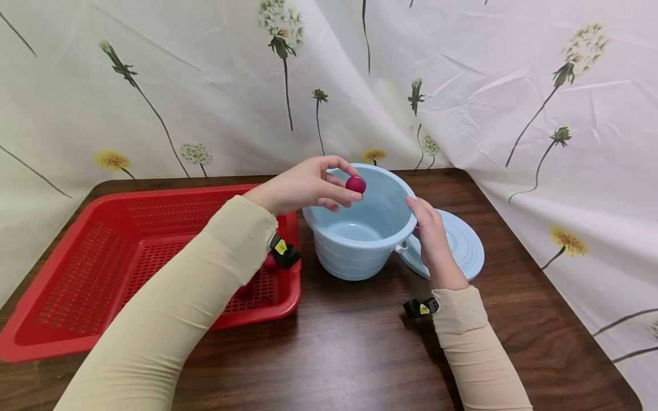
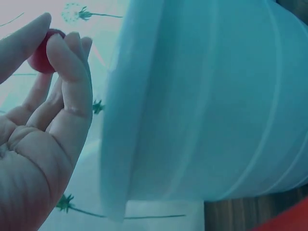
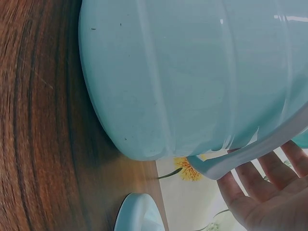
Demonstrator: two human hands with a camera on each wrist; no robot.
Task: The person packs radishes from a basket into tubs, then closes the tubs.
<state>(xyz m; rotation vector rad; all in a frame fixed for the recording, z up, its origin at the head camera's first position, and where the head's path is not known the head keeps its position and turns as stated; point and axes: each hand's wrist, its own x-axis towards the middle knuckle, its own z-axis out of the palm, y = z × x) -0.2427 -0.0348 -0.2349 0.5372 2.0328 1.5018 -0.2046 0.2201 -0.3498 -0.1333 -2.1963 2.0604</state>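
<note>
The left grip (image 1: 303, 185) pinched a round red ball (image 1: 356, 184) above the bucket (image 1: 349, 258) the right grip (image 1: 434, 242) held, and squeezing too hard could have popped it out.

I record one small ball (image 1: 356, 184), deep red and round, pinched between the thumb and fingers of the left hand (image 1: 308, 185) just above the centre of the head frame. I find it higher than the rim of the bucket (image 1: 352, 260) – seen against the open mouth. The bucket is light blue, ringed with shallow ridges, standing upright just right of centre, its inner floor visible. The right hand (image 1: 434, 240) touches the rim's right side. Its paler handle (image 3: 255, 151) crosses the right-wrist frame's lower right – before the fingers.
</note>
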